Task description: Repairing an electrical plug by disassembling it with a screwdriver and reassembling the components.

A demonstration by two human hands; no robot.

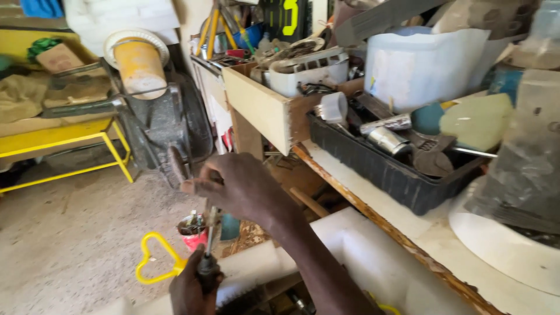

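Open floor (76, 245) from 7 to 9 o'clock. Blocked 12 to 4: wooden drawer (262, 108), black tray (379, 166), bench edge (373, 219). Red can (193, 232) under hands.

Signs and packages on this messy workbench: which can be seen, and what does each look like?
Sign: top centre behind the clutter, dark board with a large yellow mark.
Plastic jug: upper right, big, translucent white.
Small can: on the floor beside the hands, round, red.
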